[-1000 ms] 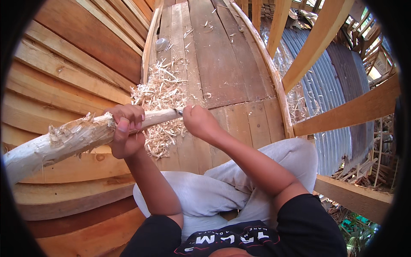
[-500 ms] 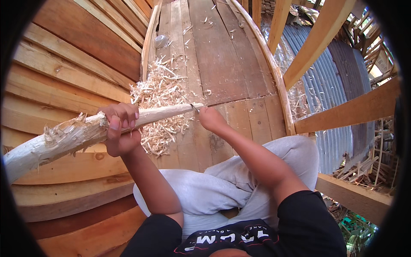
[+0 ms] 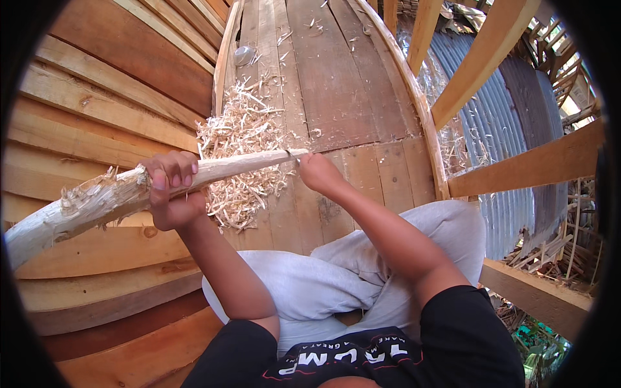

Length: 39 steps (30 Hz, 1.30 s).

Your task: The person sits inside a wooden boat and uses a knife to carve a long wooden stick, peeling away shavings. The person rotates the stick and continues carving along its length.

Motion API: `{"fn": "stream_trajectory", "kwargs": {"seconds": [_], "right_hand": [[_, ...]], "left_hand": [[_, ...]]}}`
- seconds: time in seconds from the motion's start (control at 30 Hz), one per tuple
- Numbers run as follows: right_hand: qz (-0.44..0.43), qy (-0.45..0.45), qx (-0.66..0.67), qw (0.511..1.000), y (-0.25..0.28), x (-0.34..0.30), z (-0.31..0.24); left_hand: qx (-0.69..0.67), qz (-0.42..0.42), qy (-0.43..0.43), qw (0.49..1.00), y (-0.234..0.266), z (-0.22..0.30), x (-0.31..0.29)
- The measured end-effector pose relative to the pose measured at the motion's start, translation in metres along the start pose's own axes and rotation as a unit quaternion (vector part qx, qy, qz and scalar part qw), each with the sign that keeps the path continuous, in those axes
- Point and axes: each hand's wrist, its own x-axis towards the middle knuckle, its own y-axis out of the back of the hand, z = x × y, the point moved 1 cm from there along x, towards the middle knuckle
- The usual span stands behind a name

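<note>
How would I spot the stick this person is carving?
Start at the wooden plank floor, then find the heap of pale shavings. The stick crosses above it, gripped by the left hand; unlike the flat boards, it is round, whitish and tapered.

The thick end of the pale wooden pole (image 3: 129, 194) runs out of view at the left rim. Where the left hand (image 3: 171, 194) wraps the pole, the wood beneath the fingers is covered. The right hand (image 3: 318, 172) closes over a tool at the pole's tapered tip; only a thin sliver shows, too small to identify. A small round object (image 3: 243, 55) beyond the shavings (image 3: 242, 165) is blurred.
</note>
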Motion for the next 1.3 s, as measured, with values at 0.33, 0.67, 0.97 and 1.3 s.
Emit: {"fn": "stream_trajectory", "kwargs": {"seconds": [0.33, 0.67, 0.97, 1.3], "right_hand": [[-0.024, -0.007, -0.073, 0.997, 0.003, 0.005, 0.015], [-0.063, 0.012, 0.048, 0.997, 0.022, -0.047, -0.087], [-0.024, 0.036, 0.048, 0.998, 0.018, -0.050, -0.094], [0.011, 0.024, 0.042, 0.999, 0.018, -0.037, -0.076]], "left_hand": [[-0.051, -0.234, -0.045, 0.970, -0.008, 0.003, 0.013], [-0.019, -0.087, -0.036, 0.995, 0.002, 0.004, 0.000], [-0.021, -0.078, -0.045, 0.996, 0.019, 0.006, 0.000], [-0.034, -0.058, -0.021, 0.997, -0.004, -0.001, -0.001]]}}
